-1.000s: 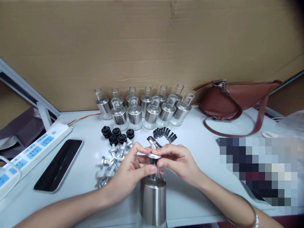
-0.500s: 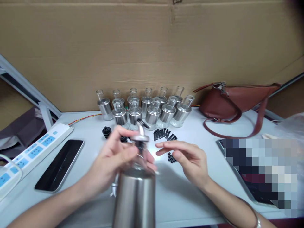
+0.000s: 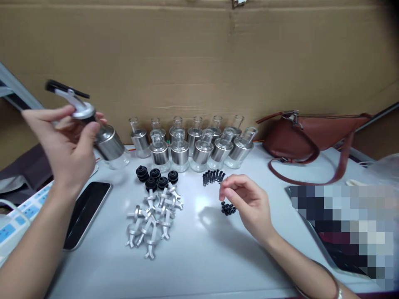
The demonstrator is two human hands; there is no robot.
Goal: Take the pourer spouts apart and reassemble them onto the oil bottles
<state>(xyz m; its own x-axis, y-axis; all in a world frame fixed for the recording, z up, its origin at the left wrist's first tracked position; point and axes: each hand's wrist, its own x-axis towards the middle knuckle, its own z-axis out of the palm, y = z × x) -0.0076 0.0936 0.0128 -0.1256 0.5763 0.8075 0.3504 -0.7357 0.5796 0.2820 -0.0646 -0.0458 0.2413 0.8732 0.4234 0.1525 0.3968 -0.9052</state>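
My left hand (image 3: 70, 141) is closed round the neck of a glass bottle with a steel sleeve (image 3: 109, 143), at the left of the table. The bottle is tilted and its mouth carries a silver pour spout (image 3: 82, 109) with a black flap (image 3: 69, 89) on top. Over the table at the right, my right hand (image 3: 249, 203) has loosely curled fingers and nothing visible in them. Its fingertips are near a fanned row of small black levers (image 3: 213, 177) and a pile of small black rings (image 3: 228, 208).
Several sleeved bottles without spouts (image 3: 180, 153) stand in two rows at the back. Black ribbed stoppers (image 3: 151, 183) and silver spout pieces (image 3: 151, 236) lie left of centre. A phone (image 3: 90, 211), a power strip (image 3: 31, 211) and a brown bag (image 3: 318, 137) flank them.
My left hand has carried the bottle with its spout from the front middle to the far left, uncovering the silver pieces. My right hand has stayed near its place, its fingers curling more.
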